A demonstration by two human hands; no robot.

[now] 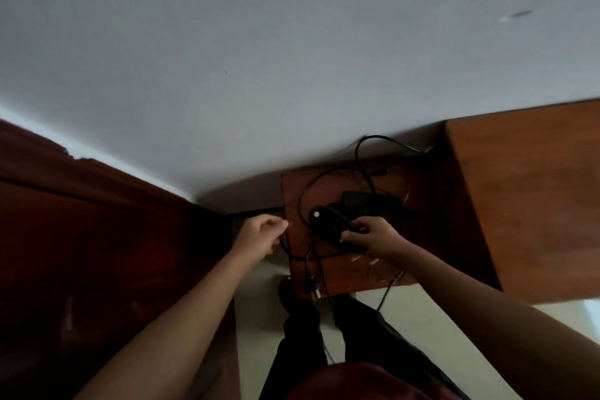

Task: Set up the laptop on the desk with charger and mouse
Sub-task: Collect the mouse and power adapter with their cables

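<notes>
On a small brown wooden table (pixel 363 276) lies a black charger brick (pixel 370 201) amid loops of black cable (pixel 324 175). My right hand (pixel 373 237) grips a black mouse (pixel 328 224) with a white round mark, just above the tabletop. My left hand (pixel 259 234) is at the table's left edge, fingers curled round a stretch of the cable. A plug (pixel 313 291) dangles off the table's front edge. No laptop is in view.
A taller wooden cabinet (pixel 526 198) stands right of the table. A dark red wooden door or panel (pixel 97 237) fills the left. A pale wall (pixel 259 58) is behind. My dark-trousered legs (pixel 324 334) stand on a light floor.
</notes>
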